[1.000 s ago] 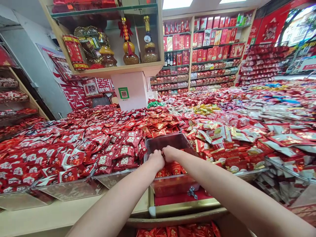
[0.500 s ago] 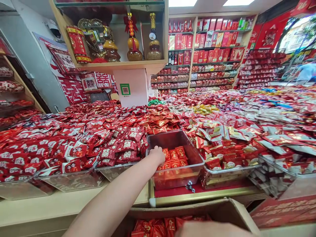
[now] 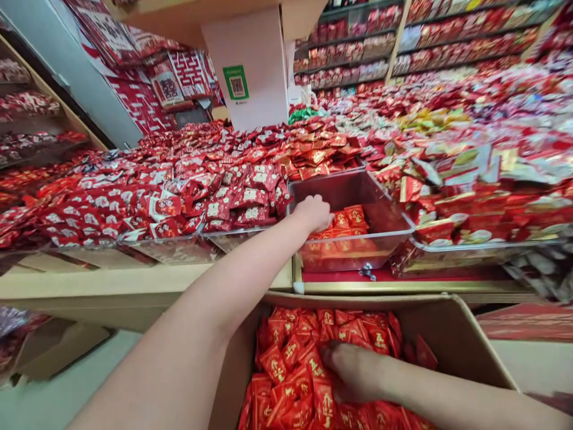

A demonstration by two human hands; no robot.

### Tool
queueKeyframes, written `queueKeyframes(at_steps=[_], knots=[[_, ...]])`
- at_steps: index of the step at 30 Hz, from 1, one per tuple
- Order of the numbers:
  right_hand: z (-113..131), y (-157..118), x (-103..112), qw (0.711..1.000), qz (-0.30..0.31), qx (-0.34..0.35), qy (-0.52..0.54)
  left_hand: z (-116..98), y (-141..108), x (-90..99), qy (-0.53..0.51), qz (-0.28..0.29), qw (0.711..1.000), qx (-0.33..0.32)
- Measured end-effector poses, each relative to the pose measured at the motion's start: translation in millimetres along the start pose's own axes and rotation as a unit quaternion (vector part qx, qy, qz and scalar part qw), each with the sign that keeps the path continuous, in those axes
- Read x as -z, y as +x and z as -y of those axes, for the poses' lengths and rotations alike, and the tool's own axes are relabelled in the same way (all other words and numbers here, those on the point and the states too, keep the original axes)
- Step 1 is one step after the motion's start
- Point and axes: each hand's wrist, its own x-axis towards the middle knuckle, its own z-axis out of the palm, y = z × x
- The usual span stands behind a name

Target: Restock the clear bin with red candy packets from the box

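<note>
My left hand (image 3: 312, 213) reaches into a clear plastic bin (image 3: 389, 239), fingers curled down at the left end of the small red-and-gold packets (image 3: 344, 223) lying in it. What those fingers hold, if anything, is hidden. Below, an open cardboard box (image 3: 474, 334) is filled with loose red packets (image 3: 290, 358) of the same look, bearing gold characters. Among them is my right hand (image 3: 347, 364), slightly blurred, with its fingers buried out of sight.
Bins heaped with maroon packets (image 3: 242, 197) stand to the left, and red-and-white packets (image 3: 465, 203) fill bins to the right. A small metal clip (image 3: 367, 272) lies before the bin. Behind rises a white pillar (image 3: 259, 89) with a QR code sign (image 3: 236, 82).
The view has tilted down, showing more of the cardboard box. My right hand has gone from a blur at the bottom edge into the box's packets. My left hand stays in the bin.
</note>
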Motion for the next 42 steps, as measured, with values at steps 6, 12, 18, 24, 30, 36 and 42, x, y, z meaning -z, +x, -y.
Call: queueKeyframes(at_steps=[6, 12, 18, 24, 30, 36, 42], knots=[[-16.4, 11.9, -21.0, 1.0, 0.003, 0.018, -0.023, -3.5, 7.1, 14.2, -0.063, -0.119, 0.988, -0.079], [-16.1, 15.8, -38.8, 0.999, -0.031, 0.027, 0.001, -15.7, -49.3, 49.9, -0.251, -0.346, 0.877, -0.219], [-0.1, 12.6, -16.0, 0.997, 0.001, 0.077, -0.012, -27.5, -174.1, 24.5, -0.389, -0.358, 0.808, -0.258], [22.2, -7.2, 34.2, 0.963, -0.052, 0.128, 0.232, -17.0, -224.1, -28.7, -0.552, -0.145, 0.821, 0.003], [39.9, -24.9, 51.6, 0.883, -0.093, 0.141, 0.438, -35.8, -225.4, -28.1, -0.774, 0.09, 0.623, 0.077], [40.1, -26.2, 53.7, 0.865, -0.102, 0.125, 0.476, -51.0, -226.5, -28.2, -0.812, 0.078, 0.578, 0.018], [41.8, -24.7, 53.8, 0.847, -0.151, 0.104, 0.5, -40.9, -223.2, -30.9, -0.786, 0.072, 0.614, -0.001]])
